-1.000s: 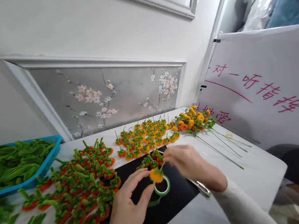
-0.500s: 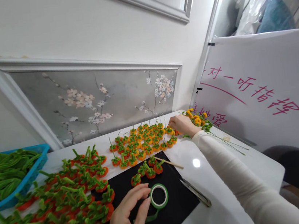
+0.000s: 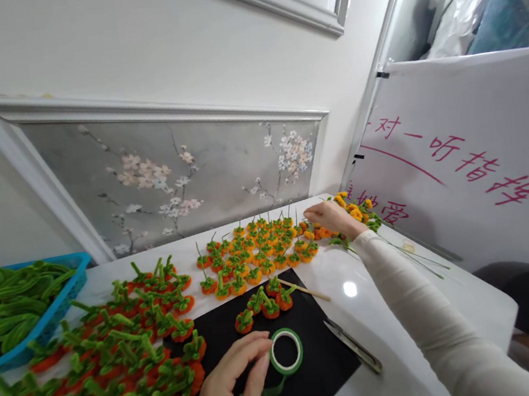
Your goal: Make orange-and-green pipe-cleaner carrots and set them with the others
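My left hand [image 3: 235, 384] pinches the left rim of a roll of green tape [image 3: 301, 355] between thumb and fingertips. A loose end of the tape trails below the roll, over a black mat [image 3: 318, 386]. My right hand [image 3: 332, 216] reaches to the far end of the table, its fingers drawn together. What they hold, if anything, I cannot make out. Close by that hand stand rows of small orange and yellow fuzzy persimmon-like pieces [image 3: 252, 255] with green tops, some with thin upright stems. Beyond the wrist lies a bunch of yellow-orange fuzzy flowers [image 3: 355, 212].
Many red-orange pieces with green tops [image 3: 119, 353] cover the table's left side. Behind them sits a blue basket [image 3: 70, 295] of green fuzzy strips. Scissors [image 3: 355, 345] and a thin wooden stick [image 3: 308, 289] lie near the mat. Long green stems [image 3: 418, 255] lie at the right.
My right hand has lifted slightly above the orange pieces. My left hand keeps its pinch on the tape roll. The view has shifted a little.
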`<state>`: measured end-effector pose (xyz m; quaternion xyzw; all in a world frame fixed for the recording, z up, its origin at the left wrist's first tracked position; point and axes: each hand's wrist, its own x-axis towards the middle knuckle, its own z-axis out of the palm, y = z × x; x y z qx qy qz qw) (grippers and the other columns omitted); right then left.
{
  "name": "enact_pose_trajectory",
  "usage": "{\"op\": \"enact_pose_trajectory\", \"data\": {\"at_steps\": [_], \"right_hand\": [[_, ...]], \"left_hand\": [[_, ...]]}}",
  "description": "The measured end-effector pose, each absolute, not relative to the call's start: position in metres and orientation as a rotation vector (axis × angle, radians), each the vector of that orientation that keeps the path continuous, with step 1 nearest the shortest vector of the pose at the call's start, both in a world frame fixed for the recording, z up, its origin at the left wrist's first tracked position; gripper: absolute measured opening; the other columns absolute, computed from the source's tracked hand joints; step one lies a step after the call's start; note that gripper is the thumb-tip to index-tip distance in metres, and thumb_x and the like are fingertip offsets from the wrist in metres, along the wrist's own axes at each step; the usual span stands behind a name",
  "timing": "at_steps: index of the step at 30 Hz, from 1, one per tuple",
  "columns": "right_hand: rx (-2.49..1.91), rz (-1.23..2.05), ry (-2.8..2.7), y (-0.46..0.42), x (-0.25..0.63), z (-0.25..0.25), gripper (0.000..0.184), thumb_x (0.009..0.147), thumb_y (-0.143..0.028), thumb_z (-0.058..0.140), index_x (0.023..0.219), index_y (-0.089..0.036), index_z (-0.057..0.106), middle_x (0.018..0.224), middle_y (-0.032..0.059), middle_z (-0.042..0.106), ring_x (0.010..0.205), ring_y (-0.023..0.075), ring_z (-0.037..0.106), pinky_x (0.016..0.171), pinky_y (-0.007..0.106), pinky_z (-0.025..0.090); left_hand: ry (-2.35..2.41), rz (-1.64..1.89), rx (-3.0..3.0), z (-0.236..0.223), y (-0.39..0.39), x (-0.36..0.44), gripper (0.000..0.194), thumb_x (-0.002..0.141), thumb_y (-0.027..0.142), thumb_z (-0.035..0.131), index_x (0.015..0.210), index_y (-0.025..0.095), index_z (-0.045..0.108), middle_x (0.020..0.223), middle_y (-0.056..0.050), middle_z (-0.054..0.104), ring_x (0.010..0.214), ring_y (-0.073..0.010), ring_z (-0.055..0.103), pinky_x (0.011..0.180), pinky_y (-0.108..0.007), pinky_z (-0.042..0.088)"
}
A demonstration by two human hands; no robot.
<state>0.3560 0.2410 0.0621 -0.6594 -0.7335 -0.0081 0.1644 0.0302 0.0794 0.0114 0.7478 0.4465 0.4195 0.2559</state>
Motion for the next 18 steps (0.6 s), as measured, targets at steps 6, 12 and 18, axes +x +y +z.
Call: {"op": "enact_pose_trajectory", "data": {"at_steps": [6,12,18], "right_hand": [[-2.072,-0.131,-2.086,0.257,0.388,0.081,0.021,0.087,-0.020,0.051,0.097,-0.021,0.070,0.097,0.0046,0.070,0.093,0.0174,0.062,0.076,0.021,0.043],[-2.229,-0.141,-2.150,0.277,0.384,0.059,0.030,0.092,-0.032,0.053,0.117,-0.016,0.053,0.117,0.0084,0.056,0.098,0.0197,0.058,0.083,0.041,0.051],[-2.342,-0.167,-2.134,0.277,0.382,0.045,0.031,0.091,-0.031,0.054,0.117,-0.015,0.054,0.117,0.0086,0.056,0.098,0.0199,0.059,0.083,0.040,0.051]], "left_hand": [[1.138,1.114,2.058,0.008,0.081,0.031,0.016,0.081,0.034,0.060,0.084,0.029,0.074,0.094,0.001,0.076,0.086,-0.0155,0.072,0.078,-0.014,0.054],[1.136,1.081,2.070,0.008,0.079,0.031,0.015,0.081,0.032,0.060,0.084,0.029,0.075,0.092,0.002,0.076,0.085,-0.0147,0.072,0.077,-0.012,0.053],[1.114,1.070,2.045,0.010,0.078,0.030,0.015,0.081,0.031,0.060,0.085,0.028,0.075,0.089,0.001,0.077,0.081,-0.0145,0.073,0.073,-0.012,0.054]]}}
